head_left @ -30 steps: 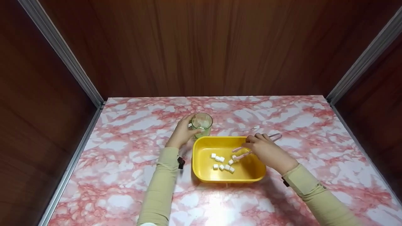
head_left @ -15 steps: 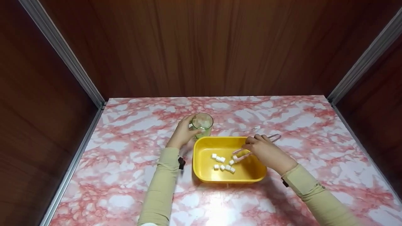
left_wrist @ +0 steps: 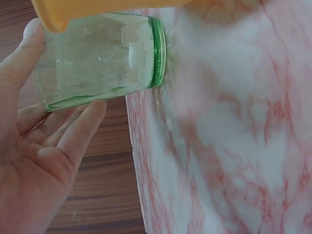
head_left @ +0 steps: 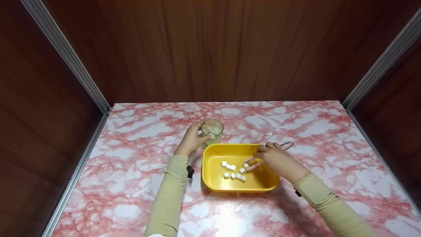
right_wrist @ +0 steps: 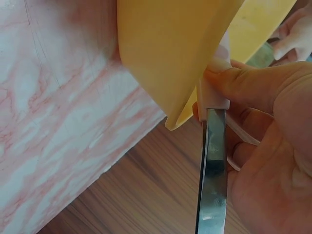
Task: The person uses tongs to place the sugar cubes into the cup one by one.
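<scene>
My left hand (head_left: 192, 139) holds a green-tinted clear glass (head_left: 212, 128) upright on the table, thumb on one side and fingers on the other. In the left wrist view, pale pieces show low inside the glass (left_wrist: 97, 58). My right hand (head_left: 279, 159) reaches over the yellow plastic basin (head_left: 207, 184) and pinches a pair of tongs (head_left: 255, 166) with pink ends and a metal bend. The tong tips lie either side of a white cube (head_left: 246, 165); whether both touch it I cannot tell. Several other white cubes (head_left: 233, 176) lie on the basin floor.
Beneath everything is a table (head_left: 138, 184) with a red-and-white marbled top. A dark wood-grain panel (head_left: 210, 49) rises behind it, with more panels and metal edge strips at the sides. The glass stands just behind the basin's back left corner.
The tong tips have shifted slightly and now flank one white cube, where earlier one tip lay over it. My left hand and the glass stay in place.
</scene>
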### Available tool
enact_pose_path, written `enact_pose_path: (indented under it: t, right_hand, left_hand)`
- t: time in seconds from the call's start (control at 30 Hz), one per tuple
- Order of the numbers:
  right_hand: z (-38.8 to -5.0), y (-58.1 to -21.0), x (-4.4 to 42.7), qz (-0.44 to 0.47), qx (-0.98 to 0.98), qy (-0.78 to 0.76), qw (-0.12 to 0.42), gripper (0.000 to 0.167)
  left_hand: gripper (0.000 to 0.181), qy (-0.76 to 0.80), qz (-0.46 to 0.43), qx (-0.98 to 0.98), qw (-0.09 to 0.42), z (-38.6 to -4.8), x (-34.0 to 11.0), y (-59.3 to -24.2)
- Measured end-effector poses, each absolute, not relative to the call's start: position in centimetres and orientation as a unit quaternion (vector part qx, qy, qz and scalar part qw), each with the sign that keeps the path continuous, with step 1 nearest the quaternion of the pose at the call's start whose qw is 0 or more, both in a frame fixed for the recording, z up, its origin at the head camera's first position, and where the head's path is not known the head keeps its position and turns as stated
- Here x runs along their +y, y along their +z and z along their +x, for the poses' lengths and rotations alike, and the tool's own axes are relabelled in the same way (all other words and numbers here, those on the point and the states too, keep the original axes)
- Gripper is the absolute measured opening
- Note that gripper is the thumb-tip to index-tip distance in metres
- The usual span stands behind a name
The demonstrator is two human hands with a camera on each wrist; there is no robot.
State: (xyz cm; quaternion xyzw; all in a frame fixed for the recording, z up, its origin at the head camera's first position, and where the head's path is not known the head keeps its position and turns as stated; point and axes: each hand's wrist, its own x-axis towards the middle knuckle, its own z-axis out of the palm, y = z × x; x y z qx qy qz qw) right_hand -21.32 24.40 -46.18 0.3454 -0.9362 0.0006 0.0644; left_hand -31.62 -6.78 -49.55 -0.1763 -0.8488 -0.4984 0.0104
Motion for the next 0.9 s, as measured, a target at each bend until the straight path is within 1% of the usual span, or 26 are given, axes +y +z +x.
enact_pose_path:
  t: [0.43,0.7,0.9]
  right_hand:
    - [-21.45,-46.44,24.27,0.358,-0.93,-0.007,0.078,0.036]
    - [-21.38,-46.49,24.31,0.356,-0.932,-0.004,0.069,0.042]
    - [-21.57,-46.46,24.36,0.367,-0.927,0.005,0.081,0.04]
  left_hand:
    - [0.074,-0.504,-0.186,-0.843,0.016,-31.79,-6.77,-49.8]
    - [0.075,-0.51,-0.178,-0.842,0.006,-31.49,-6.74,-49.82]
    - [0.074,-0.508,-0.18,-0.843,0.009,-31.53,-6.76,-49.7]
